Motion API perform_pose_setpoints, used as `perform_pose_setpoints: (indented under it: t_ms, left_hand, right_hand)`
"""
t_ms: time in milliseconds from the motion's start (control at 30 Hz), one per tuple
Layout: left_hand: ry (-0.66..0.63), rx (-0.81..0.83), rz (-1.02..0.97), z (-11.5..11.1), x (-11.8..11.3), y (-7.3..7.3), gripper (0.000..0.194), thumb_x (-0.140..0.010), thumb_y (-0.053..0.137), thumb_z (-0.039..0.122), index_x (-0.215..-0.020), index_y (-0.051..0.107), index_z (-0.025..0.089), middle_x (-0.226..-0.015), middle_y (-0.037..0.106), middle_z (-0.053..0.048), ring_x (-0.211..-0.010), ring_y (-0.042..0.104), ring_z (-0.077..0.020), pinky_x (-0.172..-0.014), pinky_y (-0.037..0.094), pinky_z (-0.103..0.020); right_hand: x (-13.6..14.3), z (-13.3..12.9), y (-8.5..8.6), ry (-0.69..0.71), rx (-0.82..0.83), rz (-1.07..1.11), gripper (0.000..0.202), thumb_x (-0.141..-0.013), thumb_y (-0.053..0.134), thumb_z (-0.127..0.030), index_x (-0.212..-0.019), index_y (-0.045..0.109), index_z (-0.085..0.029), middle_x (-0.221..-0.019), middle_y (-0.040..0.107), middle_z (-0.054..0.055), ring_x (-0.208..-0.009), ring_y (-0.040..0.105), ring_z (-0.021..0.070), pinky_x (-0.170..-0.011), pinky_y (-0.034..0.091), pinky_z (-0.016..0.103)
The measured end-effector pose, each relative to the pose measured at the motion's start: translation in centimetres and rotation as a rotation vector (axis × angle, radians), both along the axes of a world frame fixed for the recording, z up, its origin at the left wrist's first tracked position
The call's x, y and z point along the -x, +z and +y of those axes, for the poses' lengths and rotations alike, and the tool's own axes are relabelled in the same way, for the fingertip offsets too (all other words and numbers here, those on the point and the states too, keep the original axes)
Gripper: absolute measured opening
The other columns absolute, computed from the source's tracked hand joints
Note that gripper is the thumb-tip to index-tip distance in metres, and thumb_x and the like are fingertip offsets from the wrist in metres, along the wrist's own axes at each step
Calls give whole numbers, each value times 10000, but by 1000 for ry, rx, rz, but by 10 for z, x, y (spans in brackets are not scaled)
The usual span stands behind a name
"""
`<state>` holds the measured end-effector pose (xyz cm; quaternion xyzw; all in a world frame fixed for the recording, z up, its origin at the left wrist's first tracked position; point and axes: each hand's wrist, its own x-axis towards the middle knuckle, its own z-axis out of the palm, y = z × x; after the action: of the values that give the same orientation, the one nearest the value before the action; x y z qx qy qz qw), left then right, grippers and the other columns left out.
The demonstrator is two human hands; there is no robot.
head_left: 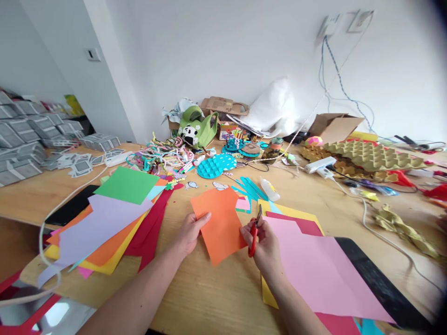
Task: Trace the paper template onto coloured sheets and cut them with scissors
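Note:
An orange sheet of paper [221, 223] is held up over the wooden table, between my two hands. My left hand [191, 230] pinches its left edge, thumb on top. My right hand [263, 242] grips red-handled scissors [253, 237], blades pointing up and away. Its fingertips also touch the lower right edge of the orange sheet. Just right of that hand lies a large pink sheet [314, 265], over yellow and dark red paper. Blue paper strips [253, 190] and a white glue bottle [269, 189] lie beyond the orange sheet.
Stacked coloured paper [104, 223] lies at left, with a green sheet [126, 185] on top. Behind are tangled craft strands [164, 156], a green panda bag [197, 130] and a blue egg-carton piece [211, 167]. A power strip [320, 164], cables and egg trays [375, 156] sit at right.

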<state>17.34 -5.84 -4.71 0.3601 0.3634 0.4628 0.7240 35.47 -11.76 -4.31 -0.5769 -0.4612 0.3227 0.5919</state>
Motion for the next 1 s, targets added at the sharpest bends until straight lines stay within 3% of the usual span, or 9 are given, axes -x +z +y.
perform_pose_setpoints:
  t_ms: [167, 300, 433, 533, 633, 700, 800, 867, 1000]
  left_hand:
    - [23, 27, 70, 9, 15, 5, 418, -613, 806, 380, -922, 698, 121, -875, 734, -97, -820, 688, -244, -753, 512, -329]
    - [-432, 13, 380, 12, 31, 6, 450, -655, 754, 447, -955, 680, 121, -860, 725, -84, -783, 683, -238, -681, 506, -308]
    - [-681, -223, 755, 9, 33, 2, 388, -714, 676, 481, -897, 689, 139, -837, 707, -34, -722, 648, -205, -556, 432, -234]
    - [-625, -427, 834, 6, 27, 0, 337, -764, 635, 420, -982, 693, 170, -883, 701, -13, -781, 630, -199, -592, 430, -228]
    - [-427, -614, 922, 6, 25, 1, 507, -781, 632, 282, -1281, 550, 248, -1065, 677, -18, -883, 620, -186, -711, 465, -248]
    - [-269, -758, 1025, 7, 25, 4, 651, -776, 628, 185, -1387, 421, 270, -1203, 624, -42, -992, 598, -190, -834, 468, -292]
    - [-157, -954, 1159, 6, 26, 10, 456, -819, 582, 141, -1266, 549, 224, -1181, 633, -66, -1090, 557, -206, -960, 430, -359]
    - [-230, -1022, 1203, 2, 23, 13, 261, -864, 548, 169, -1102, 650, 202, -1041, 683, -56, -1027, 581, -200, -940, 449, -352]
    - [-414, -1146, 1272, -10, 17, 8, 280, -866, 554, 169, -1129, 644, 205, -1156, 651, -61, -1097, 553, -210, -982, 430, -370]
  right_hand:
    - [-2, -7, 6, -71, -16, 5, 325, -698, 736, -417, -779, 506, -203, -727, 568, 3, -635, 577, 159, -590, 484, 299]
    - [-15, -7, 11, -273, -164, -26, 296, -738, 704, -391, -818, 489, -203, -776, 576, 1, -690, 614, 168, -638, 499, 309]
    - [-19, -5, 7, 40, -154, -411, 148, -793, 630, -269, -830, 497, -215, -748, 611, 6, -692, 579, 159, -663, 465, 299]
    - [-12, -6, 4, 382, -156, -779, 94, -784, 547, -133, -831, 519, -210, -778, 635, 24, -720, 567, 168, -692, 427, 304]
    - [-5, -8, 0, 497, -166, -1044, 141, -735, 520, -78, -811, 524, -197, -716, 625, 21, -681, 561, 177, -676, 389, 302]
    - [-3, -10, -3, 455, -152, -1147, 112, -746, 527, -99, -813, 529, -188, -686, 623, 23, -643, 564, 181, -642, 370, 295]
    - [-3, -11, -8, 320, -101, -1251, 32, -797, 521, -155, -817, 531, -179, -647, 630, 31, -577, 575, 186, -599, 356, 290]
    - [-5, -11, -11, 246, -79, -1291, 21, -814, 506, -176, -811, 526, -182, -606, 626, 24, -530, 575, 187, -568, 348, 286]
    - [-10, -9, -14, 172, -65, -1243, 20, -799, 506, -188, -783, 506, -201, -576, 624, 10, -503, 581, 185, -508, 343, 265]
